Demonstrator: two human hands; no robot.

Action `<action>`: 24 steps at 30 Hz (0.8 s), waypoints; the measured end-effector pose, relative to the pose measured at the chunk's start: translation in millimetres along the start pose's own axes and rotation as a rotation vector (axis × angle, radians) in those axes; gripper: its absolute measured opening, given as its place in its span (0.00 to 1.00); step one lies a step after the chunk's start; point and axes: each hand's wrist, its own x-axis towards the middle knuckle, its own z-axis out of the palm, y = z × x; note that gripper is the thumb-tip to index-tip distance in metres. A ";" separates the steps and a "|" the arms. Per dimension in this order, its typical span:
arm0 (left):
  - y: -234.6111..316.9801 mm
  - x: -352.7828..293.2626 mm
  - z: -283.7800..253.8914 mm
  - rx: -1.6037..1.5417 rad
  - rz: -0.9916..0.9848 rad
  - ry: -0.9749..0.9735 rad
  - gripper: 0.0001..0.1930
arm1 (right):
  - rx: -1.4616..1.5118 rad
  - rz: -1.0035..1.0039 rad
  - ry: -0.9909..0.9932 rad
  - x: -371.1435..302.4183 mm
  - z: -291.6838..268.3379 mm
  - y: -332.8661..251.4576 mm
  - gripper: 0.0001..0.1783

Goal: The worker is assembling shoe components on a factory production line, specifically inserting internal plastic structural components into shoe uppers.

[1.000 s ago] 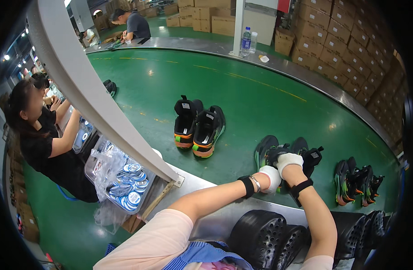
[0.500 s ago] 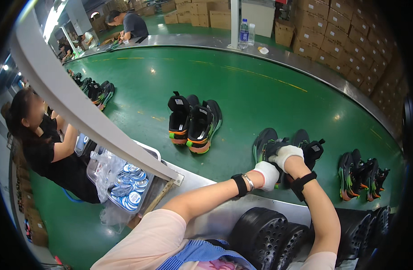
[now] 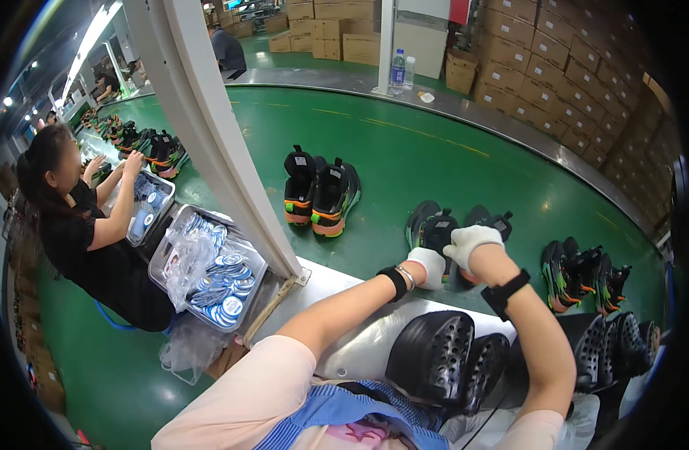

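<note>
A pair of black sneakers with green and orange trim stands in front of me on a green surface. My left hand (image 3: pixel 428 268), in a white glove, is closed at the heel of the left sneaker (image 3: pixel 433 227), its fingertips hidden. Curled beside the same heel is my gloved right hand (image 3: pixel 473 247); what its fingers pinch, if anything, cannot be made out. Behind this hand the right sneaker (image 3: pixel 494 220) is partly covered. The left sneaker's tongue stands up with a pale label showing.
Another sneaker pair (image 3: pixel 322 191) stands farther left, and more sneakers (image 3: pixel 577 276) stand right. Black perforated moulded forms (image 3: pixel 442 356) lie near me. A metal tray (image 3: pixel 164 279) of round blue-and-white pieces sits left of a white post (image 3: pixel 209 142), near a co-worker (image 3: pixel 82 225).
The head view has shifted, showing more of the tray and co-worker. My right hand has drawn back from the left sneaker's tongue, now uncovered. My left hand stays at the heel.
</note>
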 end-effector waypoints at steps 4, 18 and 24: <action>-7.6 -5.6 -1.7 -0.020 -0.054 0.041 0.17 | 0.055 -0.094 0.124 -85.0 -33.0 -16.1 0.18; -22.7 -3.7 -12.7 -0.445 -0.037 -0.332 0.18 | 0.337 -0.173 0.224 -274.9 82.7 -4.5 0.32; -77.8 57.5 46.9 0.190 -0.040 -0.560 0.13 | 0.307 -0.216 0.399 -251.8 83.0 -22.2 0.33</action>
